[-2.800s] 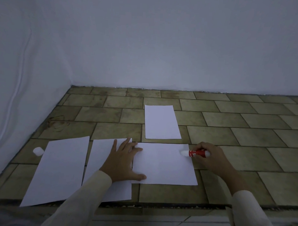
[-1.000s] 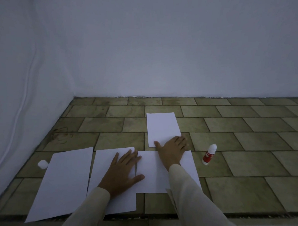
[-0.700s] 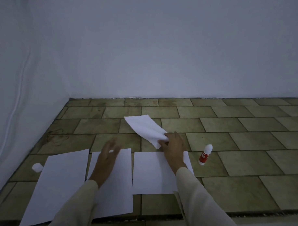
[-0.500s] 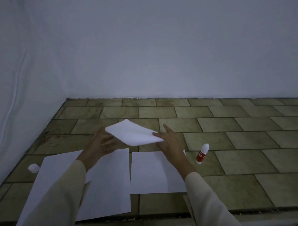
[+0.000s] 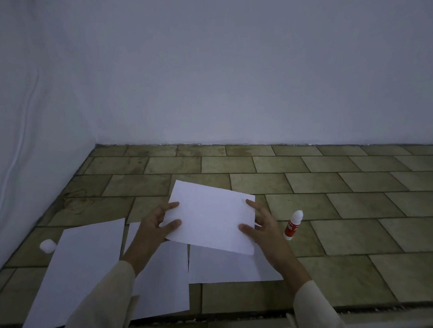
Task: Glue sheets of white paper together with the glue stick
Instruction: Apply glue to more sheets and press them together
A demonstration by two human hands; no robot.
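Note:
A small white sheet (image 5: 210,216) hangs in the air above the floor, held level between both hands. My left hand (image 5: 154,223) pinches its left edge, thumb on top. My right hand (image 5: 263,226) grips its right edge the same way. Below it lies a white sheet (image 5: 229,267) flat on the tiles, with a second sheet (image 5: 162,284) at its left and a third (image 5: 81,269) farther left. The red glue stick (image 5: 292,225) with a white tip stands upright on the floor, just right of my right hand.
A small white cap (image 5: 47,245) lies on the floor at the left of the sheets. White walls (image 5: 213,78) close the floor at the back and left. Brown tiles (image 5: 356,217) stretch to the right. A step edge (image 5: 254,317) runs along the front.
The glue stick was set down upright at the right. My right hand lifted the far small sheet off the floor, my left hand left the flat sheets, and both now hold it over them.

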